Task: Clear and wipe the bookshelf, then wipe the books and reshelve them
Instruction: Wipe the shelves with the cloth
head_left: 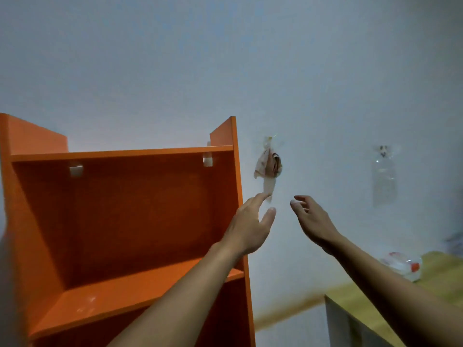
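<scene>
Head cam here, looking up a bit at the wall: the thing both hands are going for is a small cloth [268, 164] hanging off a hook [269, 139] on the wall, just right of the orange bookshelf [120, 221]. It looks like a thin, floppy rag bunched up at the top with a pale tail dangling down, so I'd guess it weighs nothing and will just crumple wherever you grab it. The sensible spot to take it is probably the bunched part near the hook, then lift it up and off instead of yanking the tail, since the hook looks like a stick-on one and could peel. The left hand [250, 226] is up with fingers spread and straight, index tip right at the dangling end, maybe touching it, hard to say. The right hand [313, 221] is just beside it, fingers loosely curved, holding nothing. So neither hand has anything yet. The shelf compartment in view has no books on it, just a glossy board, with two white brackets [207, 160] under the top panel. Further right on the wall there's a clear plastic bag [384, 176] on another hook, well apart from the cloth. Down at the lower right is a yellowish table [363, 304] with a clear bottle [403, 267] lying on it. Nothing's really blocking the reach; the shelf's side panel is close to the left wrist, that's all.
</scene>
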